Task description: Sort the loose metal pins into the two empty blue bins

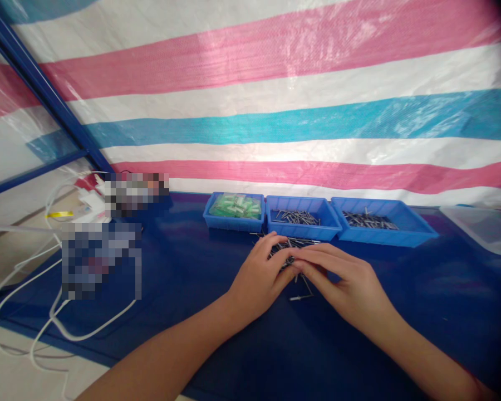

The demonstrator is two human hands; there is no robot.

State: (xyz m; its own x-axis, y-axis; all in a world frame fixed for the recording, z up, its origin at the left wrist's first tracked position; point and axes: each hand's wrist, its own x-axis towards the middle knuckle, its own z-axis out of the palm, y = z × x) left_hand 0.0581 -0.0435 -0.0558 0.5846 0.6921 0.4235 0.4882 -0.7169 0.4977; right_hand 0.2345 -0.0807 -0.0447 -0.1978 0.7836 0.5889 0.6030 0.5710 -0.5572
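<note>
A heap of thin metal pins that look like blind rivets (291, 244) lies on the dark blue tabletop (250, 345). My left hand (261, 264) curls around the near left side of the heap, its fingers bent over the pins. From the right, my right hand (338, 273) meets it, fingers together and thumb tip close to the left thumb. Both hands close over some of the rivets, and their fingertips partly hide the pile. A loose rivet (301, 298) rests just in front of the hands.
Behind the heap stand three blue bins: one with green-white packets (236, 206), two with metal pins (296, 216) (369, 219). A clear plastic container (480, 228) sits at the right. White cables (87, 337) and blurred-out items (100, 259) occupy the left. A striped sheet (250, 131) hangs behind.
</note>
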